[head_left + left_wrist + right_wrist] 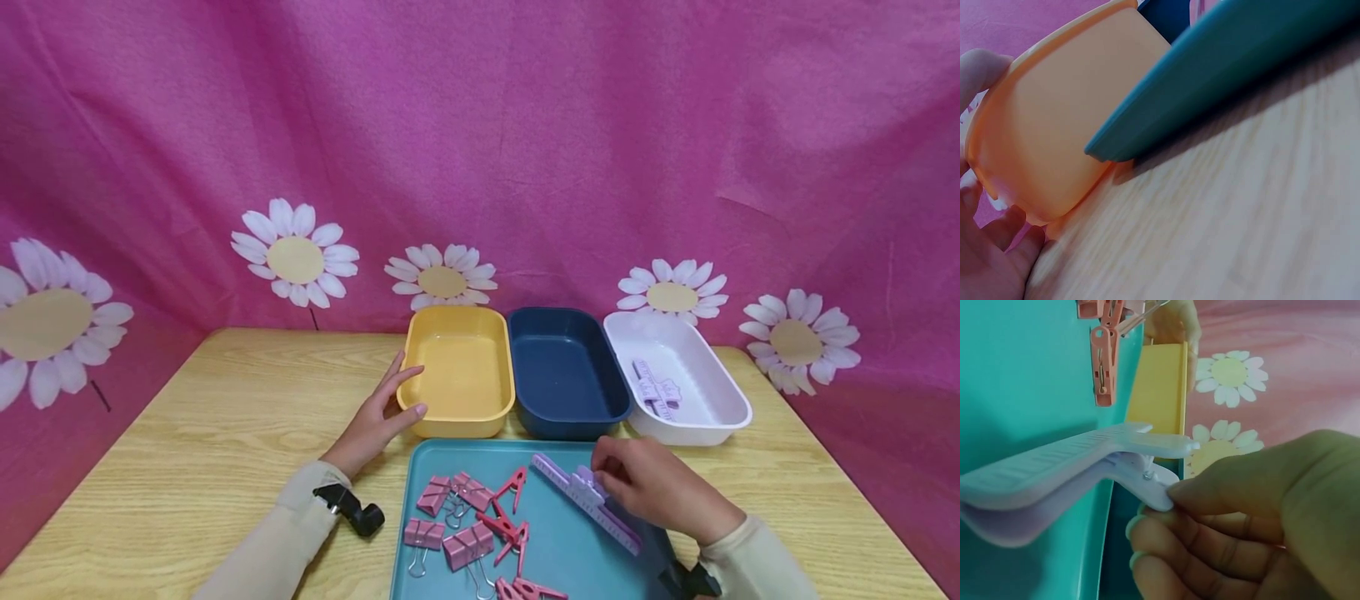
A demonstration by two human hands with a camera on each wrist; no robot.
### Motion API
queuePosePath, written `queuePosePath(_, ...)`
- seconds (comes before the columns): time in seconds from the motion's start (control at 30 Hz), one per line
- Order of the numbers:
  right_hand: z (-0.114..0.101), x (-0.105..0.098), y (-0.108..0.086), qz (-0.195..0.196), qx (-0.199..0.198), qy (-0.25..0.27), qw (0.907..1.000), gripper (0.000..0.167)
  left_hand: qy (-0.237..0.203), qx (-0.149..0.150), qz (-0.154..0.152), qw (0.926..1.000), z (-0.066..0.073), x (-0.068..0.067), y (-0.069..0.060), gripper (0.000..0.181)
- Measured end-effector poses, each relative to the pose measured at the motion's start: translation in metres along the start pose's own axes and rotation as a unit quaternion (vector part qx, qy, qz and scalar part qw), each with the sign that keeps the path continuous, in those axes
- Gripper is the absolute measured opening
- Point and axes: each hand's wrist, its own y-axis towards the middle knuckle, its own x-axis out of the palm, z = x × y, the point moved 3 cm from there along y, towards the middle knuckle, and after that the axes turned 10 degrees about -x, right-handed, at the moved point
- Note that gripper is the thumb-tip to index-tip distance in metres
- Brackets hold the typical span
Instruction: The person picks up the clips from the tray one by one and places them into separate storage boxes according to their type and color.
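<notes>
My right hand pinches one handle of a long lilac ruler-style bag clip between thumb and fingers. In the right wrist view this clip stands tilted above the tray, its long jaws pointing left. My left hand rests on the near left corner of the yellow bin, fingers spread over its rim. On the teal tray lie several pink binder clips and several red-pink clothespins. Lilac clips lie in the white bin.
A navy bin stands between the yellow and white bins, all in a row behind the tray. The wooden table extends to both sides. A pink curtain with daisies hangs behind.
</notes>
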Motion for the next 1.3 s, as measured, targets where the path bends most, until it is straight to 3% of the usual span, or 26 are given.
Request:
queuePosePath(0.53,0.005,-0.016,-0.004,0.069,0.035,0.015,0.9969,0.004,0.007,-0.002,0.000,1.0000,0.001,0.000,-0.001,0.060)
queuePosePath(0.97,0.016,-0.031,-0.012,0.154,0.065,-0.012,0.9859,0.005,0.004,-0.005,-0.002,1.0000,0.002,0.000,-0.002,0.060)
queuePosePath(1.3,0.028,-0.043,-0.017,0.186,0.098,-0.010,0.9775,0.004,0.003,-0.004,-0.004,1.0000,0.001,-0.001,0.000,0.061)
